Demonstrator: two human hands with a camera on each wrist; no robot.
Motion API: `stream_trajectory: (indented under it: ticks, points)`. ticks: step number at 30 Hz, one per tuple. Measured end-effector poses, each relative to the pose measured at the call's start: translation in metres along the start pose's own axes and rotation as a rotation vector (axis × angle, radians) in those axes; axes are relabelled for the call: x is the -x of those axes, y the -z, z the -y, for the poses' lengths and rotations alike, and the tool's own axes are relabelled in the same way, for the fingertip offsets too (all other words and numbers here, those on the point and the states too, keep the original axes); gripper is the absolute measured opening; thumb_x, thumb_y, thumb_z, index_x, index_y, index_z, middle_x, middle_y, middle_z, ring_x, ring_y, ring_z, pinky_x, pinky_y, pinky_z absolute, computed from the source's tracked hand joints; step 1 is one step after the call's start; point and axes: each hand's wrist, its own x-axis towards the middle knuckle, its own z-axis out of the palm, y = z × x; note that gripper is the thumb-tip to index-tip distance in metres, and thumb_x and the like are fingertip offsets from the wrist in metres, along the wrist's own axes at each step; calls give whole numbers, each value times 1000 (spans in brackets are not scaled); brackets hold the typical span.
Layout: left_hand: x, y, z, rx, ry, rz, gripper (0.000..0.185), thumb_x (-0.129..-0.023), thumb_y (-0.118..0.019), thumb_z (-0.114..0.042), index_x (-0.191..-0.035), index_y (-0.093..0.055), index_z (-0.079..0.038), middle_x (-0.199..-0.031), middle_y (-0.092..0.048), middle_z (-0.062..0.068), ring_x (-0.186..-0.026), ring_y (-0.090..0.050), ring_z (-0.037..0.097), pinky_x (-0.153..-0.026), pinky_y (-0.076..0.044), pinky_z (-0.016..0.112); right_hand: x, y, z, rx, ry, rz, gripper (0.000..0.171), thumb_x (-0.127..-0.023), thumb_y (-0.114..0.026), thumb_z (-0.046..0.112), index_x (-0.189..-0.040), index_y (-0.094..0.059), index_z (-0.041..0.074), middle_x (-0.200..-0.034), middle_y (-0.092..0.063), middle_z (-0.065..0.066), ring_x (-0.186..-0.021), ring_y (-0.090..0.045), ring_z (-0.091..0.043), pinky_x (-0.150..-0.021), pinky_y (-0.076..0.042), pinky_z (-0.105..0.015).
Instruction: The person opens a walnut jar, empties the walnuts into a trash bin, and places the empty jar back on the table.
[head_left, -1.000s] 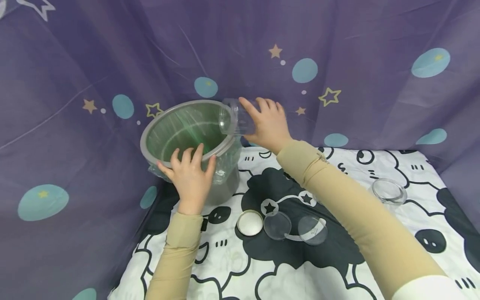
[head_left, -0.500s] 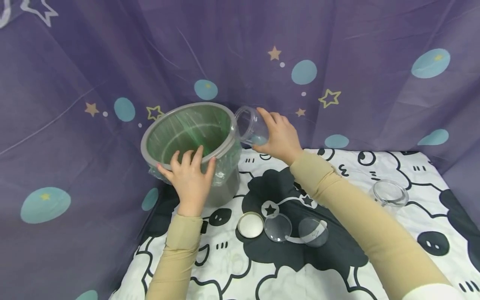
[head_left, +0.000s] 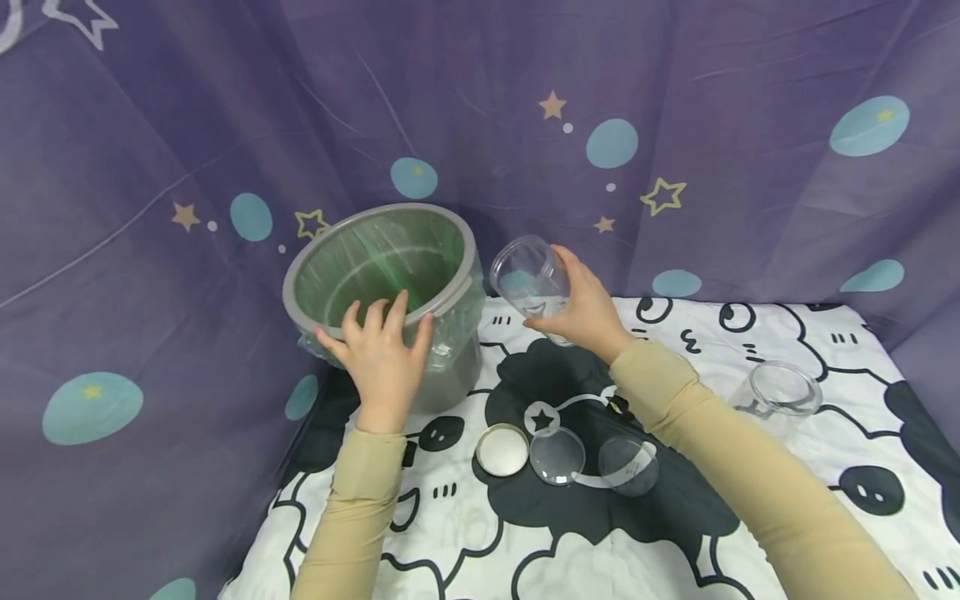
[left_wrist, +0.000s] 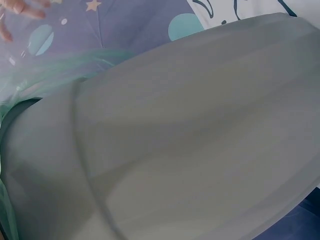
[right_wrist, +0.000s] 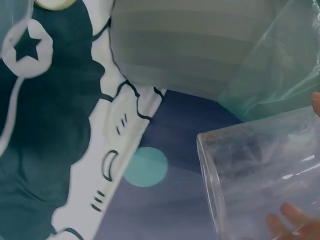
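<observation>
Left of centre in the head view, a grey bin [head_left: 382, 275] lined with a greenish plastic bag stands against the purple star-print curtain [head_left: 675, 125]. The left hand [head_left: 378, 354] rests on the bin's near rim, fingers spread and hooked over the edge; their tips are hidden inside. The left wrist view shows only the bin's grey wall [left_wrist: 190, 140], filling the frame. Just right of the bin, the right hand [head_left: 588, 312] grips a clear plastic cup [head_left: 528, 279] from behind, tilted with its mouth toward the camera; the palm is hidden. In the right wrist view the cup [right_wrist: 265, 170] is cut off at the lower right. Below, on the cartoon-print cloth [head_left: 750, 333], lie a white lid [head_left: 502, 452] and two clear lids [head_left: 557, 456], faint against the pattern. A clear jar [head_left: 780, 390] stands at right.
</observation>
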Motion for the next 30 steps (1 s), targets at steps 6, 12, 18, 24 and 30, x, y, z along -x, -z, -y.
stream_trajectory:
  ticks: [6, 12, 18, 24, 30]
  points:
    - [1, 1, 1, -1, 5, 10, 42, -92, -58, -44, -121, -65, -15, -112, -63, 16, -119, -44, 44, -102, -2, 76, 12, -9, -17, -86, -69, 19, 108, -60, -89, 30, -147, -26, 15, -141, -44, -17, -126, -45, -34, -102, -38, -51]
    - [1, 0, 1, 0, -3, -8, 41, -92, -58, -43, -121, -65, -14, -112, -64, 16, -119, -45, 44, -102, -2, 76, 20, -17, -34, -156, -90, -2, 112, -60, -89, 28, -149, -22, 14, -137, -47, -20, -124, -48, -35, -102, -39, -50]
    - [0, -2, -1, 3, -5, -8, 41, -91, -59, -43, -120, -66, -15, -112, -64, 15, -119, -45, 43, -101, -3, 76, 27, -22, -45, -198, -156, 38, 112, -66, -86, 30, -150, -14, 16, -139, -44, -22, -123, -46, -39, -99, -40, -54]
    - [-1, -2, -2, 0, -4, -4, 41, -91, -59, -43, -120, -66, -15, -111, -63, 15, -119, -45, 43, -101, -3, 76, 33, -33, -56, -229, -255, 102, 113, -70, -83, 30, -151, -6, 16, -140, -41, -24, -129, -40, -41, -99, -38, -58]
    - [0, -1, 0, -3, 1, -1, 41, -91, -58, -44, -121, -65, -15, -112, -64, 15, -119, -45, 43, -101, -3, 76, 33, -45, -69, -224, -257, 83, 113, -70, -84, 27, -151, -8, 10, -141, -39, -22, -128, -40, -39, -100, -38, -55]
